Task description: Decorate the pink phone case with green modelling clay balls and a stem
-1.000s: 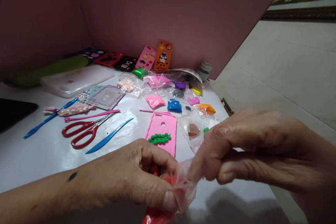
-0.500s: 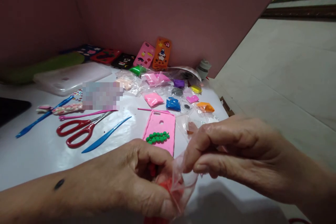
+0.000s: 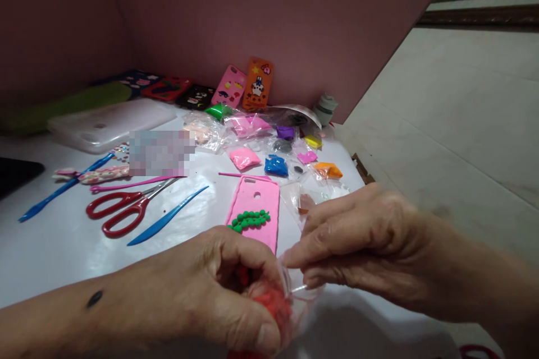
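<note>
Low in the head view, my left hand (image 3: 227, 291) is closed around a clear plastic bag (image 3: 300, 291) with red clay (image 3: 273, 305) inside. Some red also shows between its curled fingers; I cannot make out its shape. My right hand (image 3: 357, 247) pinches the bag's upper edge between thumb and fingers. Just beyond the hands lies a pink phone case (image 3: 256, 202), decorated with rows of small green clay balls (image 3: 249, 220). My left hand hides the case's lower end.
Red-handled scissors (image 3: 126, 210), a blue clay knife (image 3: 168, 216) and a blue stick tool (image 3: 63, 188) lie at left. Behind are several clay packets, including blue clay (image 3: 276, 165) and orange clay (image 3: 328, 170). Decorated cases, one orange (image 3: 258, 84), stand against the pink wall (image 3: 273, 11).
My right hand has moved down and left along the bag, closer to my left hand. The bag's top is now bent lower. My left hand stays around the bag.
</note>
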Demonstrator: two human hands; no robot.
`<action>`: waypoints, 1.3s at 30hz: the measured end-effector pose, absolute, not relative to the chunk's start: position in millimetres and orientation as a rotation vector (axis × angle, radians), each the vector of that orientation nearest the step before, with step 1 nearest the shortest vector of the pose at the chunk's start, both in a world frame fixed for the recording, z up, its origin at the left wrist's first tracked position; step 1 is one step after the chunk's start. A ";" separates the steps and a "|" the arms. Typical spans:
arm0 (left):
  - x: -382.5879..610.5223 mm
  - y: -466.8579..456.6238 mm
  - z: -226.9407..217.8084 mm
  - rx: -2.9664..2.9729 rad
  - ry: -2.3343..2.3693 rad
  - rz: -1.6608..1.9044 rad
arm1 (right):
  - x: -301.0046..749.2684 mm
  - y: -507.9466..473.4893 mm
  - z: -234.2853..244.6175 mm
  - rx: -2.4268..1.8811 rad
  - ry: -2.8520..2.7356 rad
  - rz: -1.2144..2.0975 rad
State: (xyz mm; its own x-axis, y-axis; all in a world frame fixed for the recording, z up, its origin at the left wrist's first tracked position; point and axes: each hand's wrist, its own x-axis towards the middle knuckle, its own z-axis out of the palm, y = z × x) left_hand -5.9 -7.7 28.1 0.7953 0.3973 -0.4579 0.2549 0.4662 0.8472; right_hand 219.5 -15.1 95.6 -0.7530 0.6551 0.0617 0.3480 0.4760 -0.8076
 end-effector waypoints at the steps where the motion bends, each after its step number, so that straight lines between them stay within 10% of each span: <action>1: -6.1 -7.7 28.2 1.105 0.682 0.103 | 220.0 -15.1 95.7 -0.845 -2.369 1.157; 27: -8.5 -8.9 17.8 1.002 0.514 0.153 | 223.8 -17.8 92.5 -0.766 -2.479 0.962; 39: -7.1 -5.0 13.2 0.547 0.555 0.651 | 366.5 143.3 59.6 -1.668 -1.436 0.588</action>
State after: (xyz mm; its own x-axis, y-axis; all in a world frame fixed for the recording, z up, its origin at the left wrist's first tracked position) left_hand -7.1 -5.0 13.2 0.6644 0.6839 -0.3014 -0.4051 0.6685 0.6237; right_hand 366.5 143.3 59.6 0.2346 0.9576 0.1672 0.5653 0.0055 -0.8248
